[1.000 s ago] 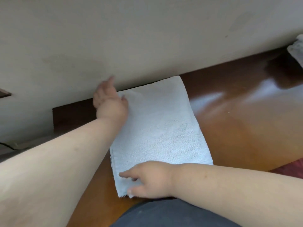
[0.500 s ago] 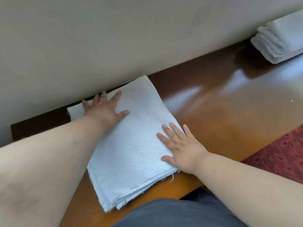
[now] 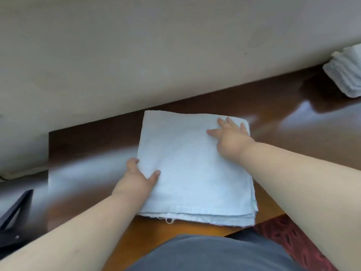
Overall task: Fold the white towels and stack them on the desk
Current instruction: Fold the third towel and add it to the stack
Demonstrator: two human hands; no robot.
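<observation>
A folded white towel point(image 3: 187, 169) lies square on the brown wooden desk point(image 3: 293, 137), its layered edges facing me. My left hand point(image 3: 136, 178) grips the towel's left edge, thumb on top and fingers tucked under it. My right hand point(image 3: 230, 137) rests flat on the far right corner with fingers spread. A stack of folded white towels point(image 3: 345, 75) sits at the far right of the desk against the wall.
A beige wall point(image 3: 156, 55) runs along the desk's far edge. The desk's left end point(image 3: 49, 173) stops near a dark frame point(image 3: 13, 218). Red patterned carpet point(image 3: 289, 231) shows at the lower right, below the desk's near edge.
The towel has turned from slanted to square in front of me. My left hand moved from pressing its far corner to gripping its left edge. My right hand slid to the far right corner.
</observation>
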